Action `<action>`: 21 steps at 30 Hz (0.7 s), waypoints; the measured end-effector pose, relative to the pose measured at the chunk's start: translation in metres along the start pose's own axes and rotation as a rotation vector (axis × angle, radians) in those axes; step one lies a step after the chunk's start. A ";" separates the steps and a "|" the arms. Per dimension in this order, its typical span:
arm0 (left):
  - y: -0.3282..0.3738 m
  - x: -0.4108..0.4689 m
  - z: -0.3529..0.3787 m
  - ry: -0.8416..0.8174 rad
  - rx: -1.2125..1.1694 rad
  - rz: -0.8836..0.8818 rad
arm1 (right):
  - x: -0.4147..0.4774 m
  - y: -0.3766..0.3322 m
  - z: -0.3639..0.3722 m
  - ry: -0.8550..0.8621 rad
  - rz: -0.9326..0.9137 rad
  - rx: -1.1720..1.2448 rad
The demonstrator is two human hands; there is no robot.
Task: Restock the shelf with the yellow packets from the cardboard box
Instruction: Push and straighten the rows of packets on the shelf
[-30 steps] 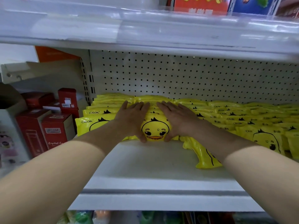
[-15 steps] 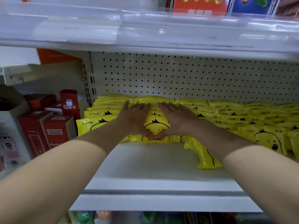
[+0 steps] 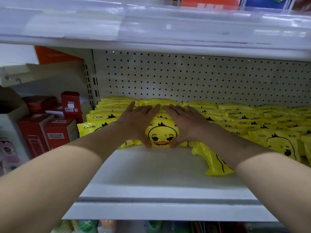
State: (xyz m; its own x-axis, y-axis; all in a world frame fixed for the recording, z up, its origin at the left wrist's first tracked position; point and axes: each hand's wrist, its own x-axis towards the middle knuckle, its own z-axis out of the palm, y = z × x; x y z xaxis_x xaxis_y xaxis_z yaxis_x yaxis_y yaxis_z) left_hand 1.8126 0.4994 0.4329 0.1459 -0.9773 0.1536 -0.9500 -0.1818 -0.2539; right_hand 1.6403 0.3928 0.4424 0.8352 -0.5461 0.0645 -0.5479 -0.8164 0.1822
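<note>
Rows of yellow duck-face packets [image 3: 239,122] lie overlapping on the white shelf [image 3: 161,175], reaching back to the pegboard. My left hand [image 3: 137,121] and my right hand [image 3: 185,121] lie flat with straight fingers on the middle row, either side of its front packet [image 3: 161,134], whose duck face shows between my thumbs. Both thumbs touch that packet's lower edge. One packet [image 3: 213,161] lies askew near the shelf's front right, partly under my right forearm. The cardboard box is out of view.
Red boxes [image 3: 55,132] stand on the neighbouring shelf bay at left. A white upper shelf [image 3: 154,31] hangs close overhead. The pegboard back wall [image 3: 185,78] is behind the packets. Green products show below the shelf's front lip [image 3: 151,211].
Half a second ago my hands pressed the front packet flat, thumbs meeting over the duck face. Now the thumbs have parted and the face shows again.
</note>
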 end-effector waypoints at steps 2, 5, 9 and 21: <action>0.002 -0.003 0.001 0.018 0.003 -0.006 | -0.001 0.000 -0.001 -0.015 0.012 -0.009; -0.003 -0.019 -0.001 0.064 -0.019 0.021 | -0.005 -0.005 -0.006 -0.060 0.018 0.042; -0.050 -0.058 -0.014 0.119 -0.060 -0.057 | 0.002 -0.033 -0.018 0.111 -0.059 0.136; -0.124 -0.096 0.008 -0.088 0.130 -0.146 | 0.044 -0.138 -0.004 0.186 -0.081 -0.011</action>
State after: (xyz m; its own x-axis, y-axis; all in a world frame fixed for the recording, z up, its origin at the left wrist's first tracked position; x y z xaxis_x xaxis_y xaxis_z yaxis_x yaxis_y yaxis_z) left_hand 1.9184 0.6145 0.4417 0.3080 -0.9443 0.1156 -0.8742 -0.3289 -0.3572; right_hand 1.7533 0.4821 0.4237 0.8714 -0.4338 0.2289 -0.4788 -0.8538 0.2044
